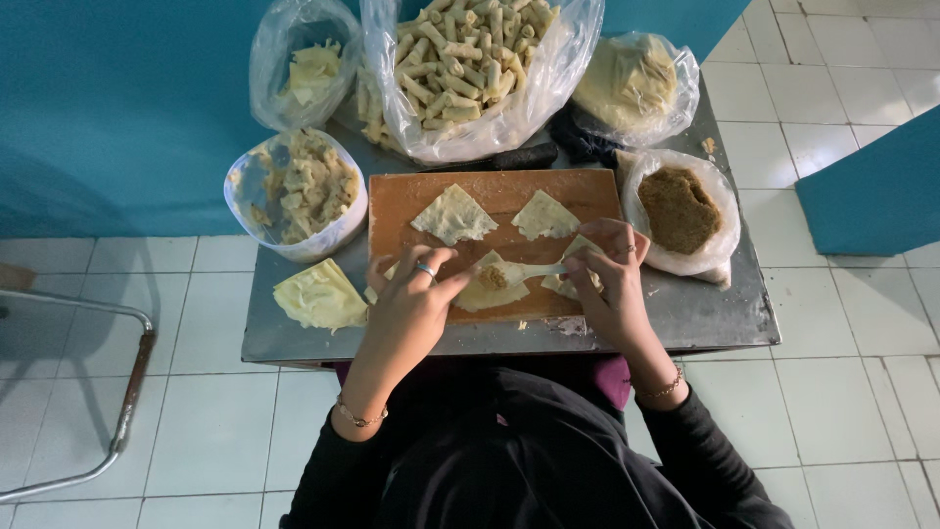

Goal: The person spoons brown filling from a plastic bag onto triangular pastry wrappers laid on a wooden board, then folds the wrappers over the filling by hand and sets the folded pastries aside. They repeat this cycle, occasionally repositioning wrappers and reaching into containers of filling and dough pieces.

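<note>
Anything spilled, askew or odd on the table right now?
Only crumbs lie scattered on the metal table at the cutting board near edge. A few specks sit by the far right bag. Otherwise nothing stands out.

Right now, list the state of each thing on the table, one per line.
Left hand: pressing the wrapper edge.
Right hand: gripping the spoon.
Spoon: tip on the wrapper.
Wrapper with filling: flat, unrolled, filling on it.
Two triangular wrappers: flat, bare.
Cutting board: flat on the metal table.
Bag of rolls: open, heaped.
Bag of brown filling: open.
Stack of wrappers: unbagged, beside the board.
</note>
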